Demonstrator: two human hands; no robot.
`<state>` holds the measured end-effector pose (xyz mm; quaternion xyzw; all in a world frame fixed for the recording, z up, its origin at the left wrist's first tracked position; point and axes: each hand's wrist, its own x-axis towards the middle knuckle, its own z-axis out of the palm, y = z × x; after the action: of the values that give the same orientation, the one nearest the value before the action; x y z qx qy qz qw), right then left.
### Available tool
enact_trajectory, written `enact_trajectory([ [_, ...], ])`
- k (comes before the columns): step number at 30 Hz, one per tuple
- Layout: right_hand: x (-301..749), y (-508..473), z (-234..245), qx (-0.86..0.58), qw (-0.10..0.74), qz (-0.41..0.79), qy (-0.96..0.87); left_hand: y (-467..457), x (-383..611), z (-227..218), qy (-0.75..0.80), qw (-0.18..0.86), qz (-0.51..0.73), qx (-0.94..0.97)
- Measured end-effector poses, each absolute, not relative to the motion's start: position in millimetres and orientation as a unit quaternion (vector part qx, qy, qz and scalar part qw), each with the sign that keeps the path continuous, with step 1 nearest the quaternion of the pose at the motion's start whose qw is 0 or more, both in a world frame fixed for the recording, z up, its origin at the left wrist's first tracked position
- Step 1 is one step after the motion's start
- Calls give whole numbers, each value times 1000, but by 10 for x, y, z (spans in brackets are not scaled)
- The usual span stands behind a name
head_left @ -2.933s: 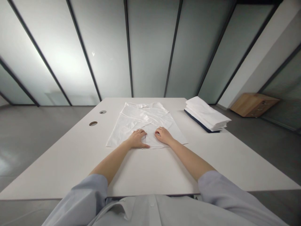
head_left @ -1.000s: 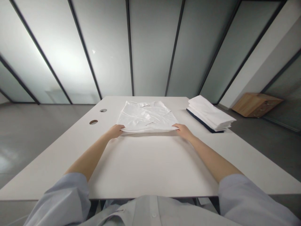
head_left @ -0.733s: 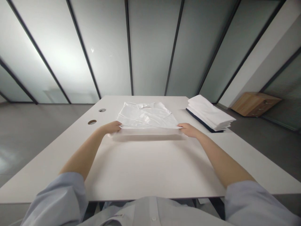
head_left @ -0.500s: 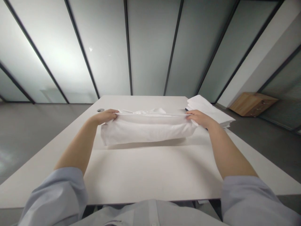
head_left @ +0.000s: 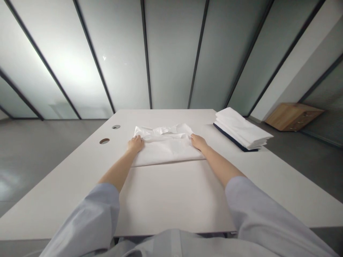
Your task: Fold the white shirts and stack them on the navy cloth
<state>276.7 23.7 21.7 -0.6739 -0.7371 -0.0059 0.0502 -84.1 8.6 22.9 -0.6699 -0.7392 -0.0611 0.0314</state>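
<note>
A white shirt, folded into a wide band, lies on the table in front of me. Its far part is rumpled, with what looks like a collar. At its left edge, my left hand has its fingers closed on the fabric. My right hand grips the opposite edge, the fingertips partly hidden by cloth. The shirt's near fold runs nearly straight across, flat against the tabletop.
On the right of the white table stands a stack of folded white cloth over a dark navy piece. Two round holes pierce the tabletop at left, the nearer one brown-rimmed. A wooden cabinet sits beyond, at right.
The raised front part of the shirt has come down flat onto the table. Both hands have moved inward, from its upper edge to its two sides.
</note>
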Motion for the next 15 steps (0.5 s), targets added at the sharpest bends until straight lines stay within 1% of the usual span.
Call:
enact_trajectory([
  [2,2787,130,187,-680,44,-21,-731,43,-814,183,-732,48,-66,-676],
  [5,2855,-95,197,-687,35,-37,-725,-55,-755,269,-715,51,-38,-697],
  [8,2968,-345,221,-690,24,-56,-721,-160,-725,455,-707,25,17,-707],
  [10,3067,-468,260,-696,25,-63,-715,-204,-757,581,-717,-4,33,-696],
  [12,3170,-526,339,-706,42,-72,-703,-210,-834,686,-731,-18,17,-682],
  [15,3282,-469,528,-716,96,-99,-685,-128,-989,806,-733,-21,-27,-680],
])
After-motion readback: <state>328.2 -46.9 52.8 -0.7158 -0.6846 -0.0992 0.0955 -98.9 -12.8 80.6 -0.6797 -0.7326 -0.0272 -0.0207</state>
